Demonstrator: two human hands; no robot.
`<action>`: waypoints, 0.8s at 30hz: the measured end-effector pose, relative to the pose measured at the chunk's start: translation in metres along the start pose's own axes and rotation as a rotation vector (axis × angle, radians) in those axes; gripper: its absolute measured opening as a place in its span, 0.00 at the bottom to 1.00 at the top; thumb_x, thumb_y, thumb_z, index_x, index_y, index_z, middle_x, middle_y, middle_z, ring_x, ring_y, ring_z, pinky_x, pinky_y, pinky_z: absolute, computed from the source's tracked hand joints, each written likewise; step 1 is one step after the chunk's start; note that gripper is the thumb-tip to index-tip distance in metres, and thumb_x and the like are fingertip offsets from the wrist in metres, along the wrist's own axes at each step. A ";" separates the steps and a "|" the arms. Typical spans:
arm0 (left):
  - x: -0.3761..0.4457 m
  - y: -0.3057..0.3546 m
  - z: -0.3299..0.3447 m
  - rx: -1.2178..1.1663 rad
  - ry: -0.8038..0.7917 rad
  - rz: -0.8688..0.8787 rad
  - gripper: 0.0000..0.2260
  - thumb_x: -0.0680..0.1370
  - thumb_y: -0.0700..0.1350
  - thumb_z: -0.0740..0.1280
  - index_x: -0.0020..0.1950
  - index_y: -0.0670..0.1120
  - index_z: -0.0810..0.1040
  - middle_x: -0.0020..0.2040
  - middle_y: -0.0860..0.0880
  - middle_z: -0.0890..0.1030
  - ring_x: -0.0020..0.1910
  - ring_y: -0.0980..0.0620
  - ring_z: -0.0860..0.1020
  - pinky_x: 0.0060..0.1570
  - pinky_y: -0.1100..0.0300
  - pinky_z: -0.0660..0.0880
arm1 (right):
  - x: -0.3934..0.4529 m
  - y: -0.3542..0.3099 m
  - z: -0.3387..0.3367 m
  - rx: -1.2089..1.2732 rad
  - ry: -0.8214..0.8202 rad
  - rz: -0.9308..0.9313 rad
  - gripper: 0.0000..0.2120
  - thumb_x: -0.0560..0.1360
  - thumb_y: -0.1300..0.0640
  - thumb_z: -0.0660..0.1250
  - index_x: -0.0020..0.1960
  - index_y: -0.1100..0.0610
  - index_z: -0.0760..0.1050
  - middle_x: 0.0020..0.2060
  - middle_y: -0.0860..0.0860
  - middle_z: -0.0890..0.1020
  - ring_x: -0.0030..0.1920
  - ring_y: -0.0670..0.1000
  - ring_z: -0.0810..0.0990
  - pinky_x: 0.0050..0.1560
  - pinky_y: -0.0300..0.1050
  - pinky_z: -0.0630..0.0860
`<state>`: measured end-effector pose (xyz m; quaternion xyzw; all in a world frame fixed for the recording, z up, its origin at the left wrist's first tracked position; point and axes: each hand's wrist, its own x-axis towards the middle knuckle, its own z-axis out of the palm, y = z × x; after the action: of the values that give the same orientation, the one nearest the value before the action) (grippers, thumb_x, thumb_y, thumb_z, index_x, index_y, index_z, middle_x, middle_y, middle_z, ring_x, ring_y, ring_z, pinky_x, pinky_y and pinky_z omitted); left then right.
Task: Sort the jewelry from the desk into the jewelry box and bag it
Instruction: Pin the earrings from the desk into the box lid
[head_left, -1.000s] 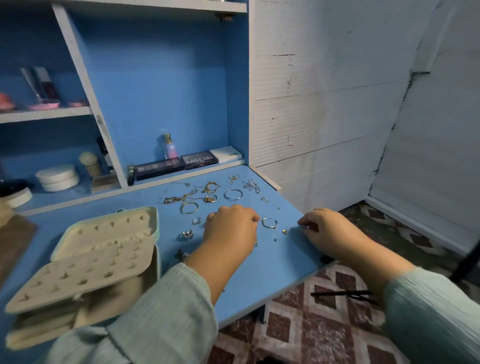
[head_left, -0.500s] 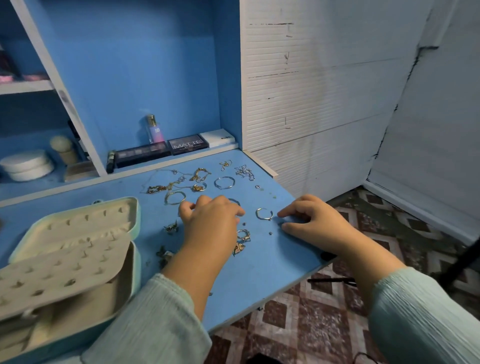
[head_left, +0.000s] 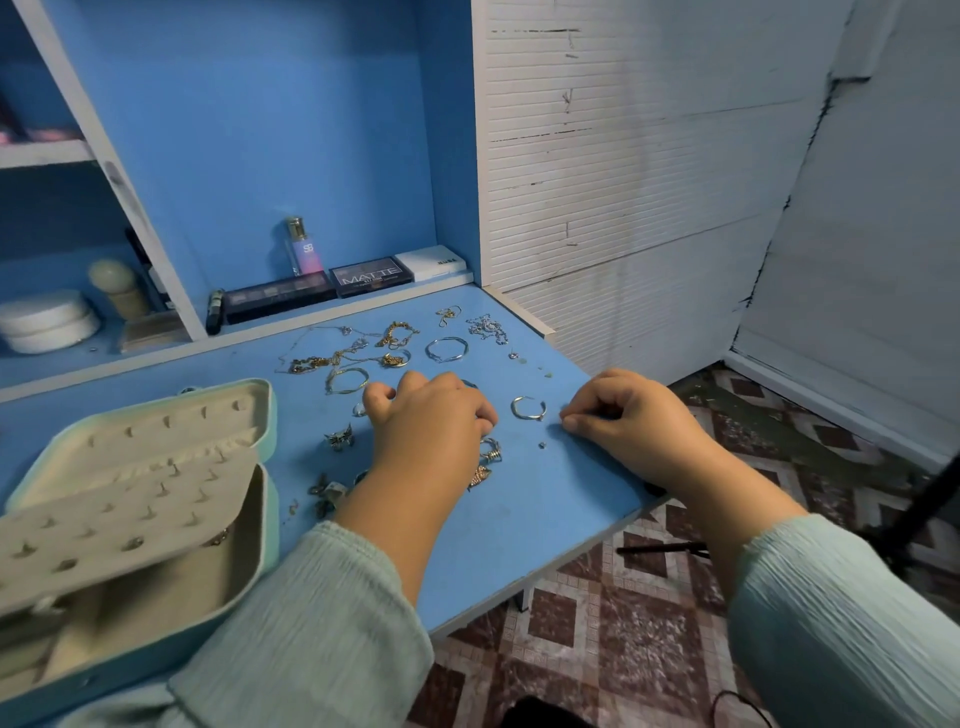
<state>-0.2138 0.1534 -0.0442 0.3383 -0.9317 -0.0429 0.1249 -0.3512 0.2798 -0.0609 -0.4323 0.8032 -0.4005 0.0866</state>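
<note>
Gold chains (head_left: 397, 335), a silver hoop (head_left: 447, 349), a silver chain (head_left: 485, 327) and several small pieces lie scattered on the blue desk (head_left: 545, 509). The open teal jewelry box (head_left: 267, 415), with a cream peg insert, stands at the left. My left hand (head_left: 426, 421) hovers knuckles-up over the middle of the jewelry with its fingers curled. Its fingertips are hidden. A coiled ring (head_left: 491, 449) and a gold piece (head_left: 478, 475) lie beside its wrist. My right hand (head_left: 628, 415) rests on the desk to the right of a silver ring (head_left: 527, 408). Its thumb and fingertips pinch together on something tiny.
Makeup palettes (head_left: 371, 275), a small bottle (head_left: 302, 247) and a white case (head_left: 431, 262) line the back shelf. White round tins (head_left: 47, 322) sit in the left cubby. The desk's right edge drops to patterned floor tiles (head_left: 623, 623). A white wall stands to the right.
My view has shifted left and down. My left hand slid left over the jewelry and curled its fingers. My right hand moved left and closed its fingertips where a small gold stud lay.
</note>
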 end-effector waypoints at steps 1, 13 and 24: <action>0.000 0.000 0.000 0.002 0.001 0.002 0.10 0.81 0.48 0.60 0.50 0.58 0.79 0.53 0.58 0.74 0.58 0.53 0.64 0.54 0.52 0.52 | 0.000 0.000 0.000 0.004 0.011 0.002 0.06 0.71 0.56 0.72 0.38 0.48 0.78 0.43 0.45 0.79 0.45 0.45 0.76 0.44 0.33 0.69; 0.000 0.000 0.000 0.018 -0.035 0.000 0.08 0.81 0.52 0.59 0.50 0.59 0.78 0.59 0.58 0.71 0.61 0.52 0.63 0.57 0.51 0.54 | -0.006 -0.005 -0.001 0.067 0.024 0.051 0.05 0.74 0.57 0.68 0.42 0.48 0.79 0.38 0.38 0.78 0.39 0.37 0.74 0.36 0.23 0.69; 0.005 0.006 -0.003 0.056 -0.065 -0.006 0.11 0.81 0.48 0.55 0.56 0.61 0.75 0.58 0.57 0.71 0.61 0.52 0.63 0.56 0.52 0.54 | -0.005 -0.004 -0.002 0.017 0.069 0.077 0.06 0.74 0.56 0.69 0.50 0.51 0.81 0.39 0.39 0.76 0.41 0.40 0.73 0.37 0.24 0.68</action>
<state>-0.2209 0.1547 -0.0397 0.3432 -0.9350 -0.0279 0.0850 -0.3464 0.2830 -0.0576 -0.3863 0.8185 -0.4181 0.0778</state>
